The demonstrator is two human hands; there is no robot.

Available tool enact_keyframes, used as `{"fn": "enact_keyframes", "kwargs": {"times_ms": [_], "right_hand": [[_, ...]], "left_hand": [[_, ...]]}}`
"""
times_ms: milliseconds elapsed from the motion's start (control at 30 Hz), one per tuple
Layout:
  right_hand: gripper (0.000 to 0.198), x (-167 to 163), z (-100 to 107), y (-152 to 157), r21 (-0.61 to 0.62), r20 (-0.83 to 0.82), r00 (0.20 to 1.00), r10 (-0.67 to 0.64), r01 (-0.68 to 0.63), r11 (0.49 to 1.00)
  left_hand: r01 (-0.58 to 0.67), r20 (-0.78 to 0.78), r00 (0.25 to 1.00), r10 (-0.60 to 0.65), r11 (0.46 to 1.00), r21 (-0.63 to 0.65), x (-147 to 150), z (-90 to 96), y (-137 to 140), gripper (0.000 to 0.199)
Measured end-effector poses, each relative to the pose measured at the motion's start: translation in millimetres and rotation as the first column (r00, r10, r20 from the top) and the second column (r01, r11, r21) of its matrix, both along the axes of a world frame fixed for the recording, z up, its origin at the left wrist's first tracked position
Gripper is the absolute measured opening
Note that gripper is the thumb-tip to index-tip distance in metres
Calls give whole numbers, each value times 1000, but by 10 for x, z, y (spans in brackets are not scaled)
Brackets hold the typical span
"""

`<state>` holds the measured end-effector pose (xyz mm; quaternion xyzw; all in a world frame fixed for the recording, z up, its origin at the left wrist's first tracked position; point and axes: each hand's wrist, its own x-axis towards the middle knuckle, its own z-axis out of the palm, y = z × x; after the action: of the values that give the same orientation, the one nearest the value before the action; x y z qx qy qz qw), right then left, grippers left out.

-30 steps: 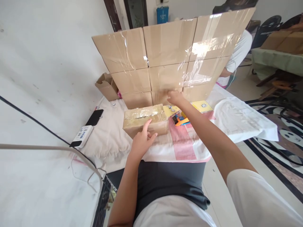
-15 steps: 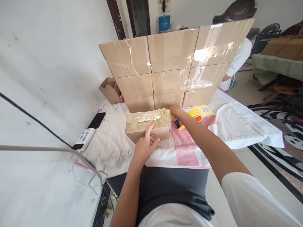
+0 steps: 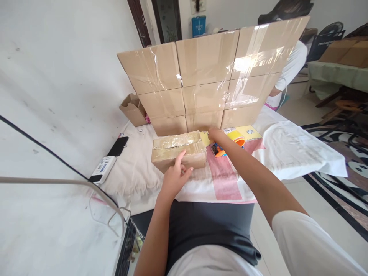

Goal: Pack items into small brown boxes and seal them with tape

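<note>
One closed, taped box [image 3: 178, 147], contents hidden, sits on the tablecloth [image 3: 135, 165], the left hand [image 3: 175, 174] spread loosely against its front; the right hand [image 3: 216, 135], beside one tape dispenser [image 3: 220, 153], hides its grip, so I cannot tell. Behind stand nine taped box faces [image 3: 207, 92], three by three, and one open-topped carton [image 3: 133, 111].

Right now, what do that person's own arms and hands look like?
The left hand and right hand are bare: no gloves or watch show. The right arm has a short white sleeve. The left arm is bare as far as it shows.
</note>
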<state>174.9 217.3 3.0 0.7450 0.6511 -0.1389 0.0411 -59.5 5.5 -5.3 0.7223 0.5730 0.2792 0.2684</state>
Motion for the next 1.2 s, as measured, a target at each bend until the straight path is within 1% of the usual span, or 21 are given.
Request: {"fn": "enact_keyframes", "kwargs": {"times_ms": [100, 167, 200, 233, 300, 333, 367, 400, 500, 567, 633, 700, 767, 800, 833, 867, 900, 967, 1000, 1067, 1200], "right_hand": [[28, 15, 116, -244, 159, -81, 995, 62, -48, 986], [28, 11, 121, -518, 311, -166, 978, 127, -71, 948], [28, -1, 91, -683, 408, -236, 957, 169, -60, 911], [27, -21, 37, -859, 514, -322, 921, 220, -25, 857], [20, -87, -129, -1209, 680, -477, 812, 336, 99, 726], [18, -130, -229, -1363, 720, -531, 758, 379, 167, 674], [17, -176, -333, -1493, 731, -573, 715, 400, 225, 645], [17, -222, -433, -1593, 724, -613, 680, 402, 280, 631], [15, -330, -654, -1711, 660, -712, 604, 358, 400, 636], [15, -364, -706, -1685, 646, -729, 586, 355, 415, 640], [18, -365, -690, -1641, 662, -712, 582, 393, 370, 652], [23, -338, -645, -1620, 678, -690, 543, 479, 253, 690], [29, -294, -617, -1633, 674, -688, 442, 576, 95, 732], [31, -273, -621, -1649, 663, -700, 379, 605, 31, 748], [33, -258, -640, -1668, 643, -725, 321, 610, -3, 766], [36, -252, -671, -1687, 613, -761, 271, 590, 2, 790], [40, -257, -712, -1705, 572, -804, 226, 550, 39, 819], [56, -300, -808, -1733, 470, -881, 141, 451, 163, 867], [64, -333, -854, -1743, 427, -904, 110, 413, 223, 876], [73, -397, -921, -1755, 394, -919, 91, 385, 295, 870], [76, -451, -947, -1790, 462, -886, 168, 431, 269, 845]], "left_hand": [[-7, -17, 1000, 8, 1000, 26, -71, 8, 14, 66], [-15, -8, 1000, 15, 999, 35, -130, 11, 21, 63], [-16, 7, 1000, 16, 999, 35, -156, 8, 24, 62], [-15, 26, 1000, 14, 999, 34, -178, 2, 26, 62], [-15, 67, 998, 13, 999, 28, -203, -18, 28, 62], [-15, 86, 996, 12, 1000, 26, -205, -31, 28, 63], [-15, 103, 995, 13, 1000, 26, -200, -43, 28, 65], [-17, 118, 993, 14, 999, 30, -190, -55, 27, 66], [-26, 139, 990, 20, 999, 39, -149, -75, 22, 70], [-34, 145, 989, 28, 999, 37, -130, -78, 20, 71], [-37, 154, 988, 32, 999, 32, -128, -81, 23, 72], [-40, 147, 989, 33, 998, 43, -141, -90, 35, 70], [-34, 116, 993, 26, 997, 65, -161, -107, 54, 66], [-31, 100, 995, 23, 996, 80, -169, -116, 65, 64], [-28, 90, 996, 20, 995, 92, -175, -126, 76, 63], [-24, 88, 996, 15, 995, 99, -178, -135, 86, 63], [-22, 92, 996, 13, 994, 103, -179, -143, 94, 63], [-20, 108, 994, 9, 995, 101, -179, -158, 106, 63], [-15, 115, 993, 4, 995, 94, -180, -166, 109, 63], [-3, 129, 992, -8, 996, 85, -190, -181, 110, 63], [19, 150, 988, -32, 996, 84, -214, -189, 108, 62]]}}
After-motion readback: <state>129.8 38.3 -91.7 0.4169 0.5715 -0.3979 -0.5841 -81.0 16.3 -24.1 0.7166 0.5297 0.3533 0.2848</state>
